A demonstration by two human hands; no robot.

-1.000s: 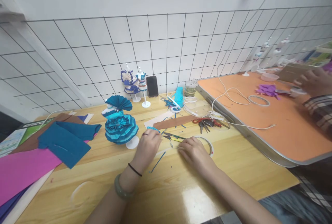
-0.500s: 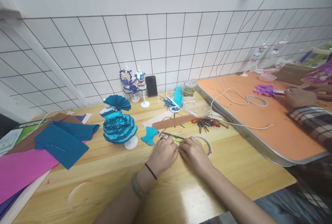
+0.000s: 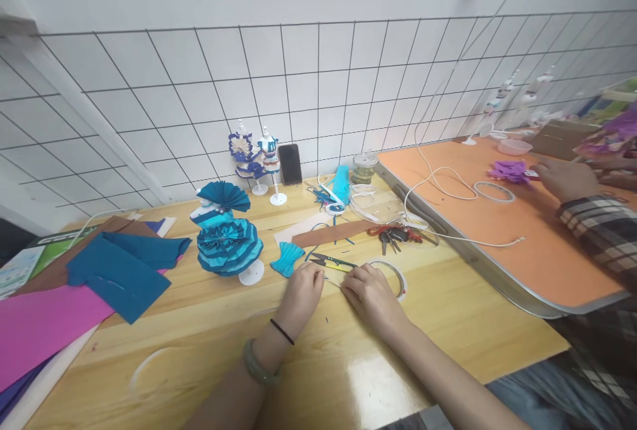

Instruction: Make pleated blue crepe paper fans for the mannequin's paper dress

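Note:
My left hand [image 3: 302, 294] is closed over the wooden table, pinching something too small to make out. To its right, my right hand [image 3: 369, 294] is also closed, with a thin pale strip [image 3: 334, 282] showing between the two hands; its fingertips press on the strip's end. Just beyond them lie yellow-and-black thread snips [image 3: 331, 263]. A pleated turquoise paper piece [image 3: 287, 259] rests by my left hand. Behind my right hand is a roll of tape [image 3: 401, 281]. A teal ruffled paper dress [image 3: 229, 246] stands on a white base further left.
Coloured paper sheets [image 3: 119, 274] cover the left side. Keys [image 3: 391, 239], a brown strip [image 3: 328, 234], a glass jar [image 3: 365, 168] and a phone [image 3: 290, 164] lie behind. At right, a person's hand [image 3: 567, 180] works over an orange table [image 3: 542, 251]; a white cable crosses it.
My left hand has moved left, away from my right hand, uncovering the strip and more of the snips. My right hand has barely moved. The other person's hand has shifted slightly.

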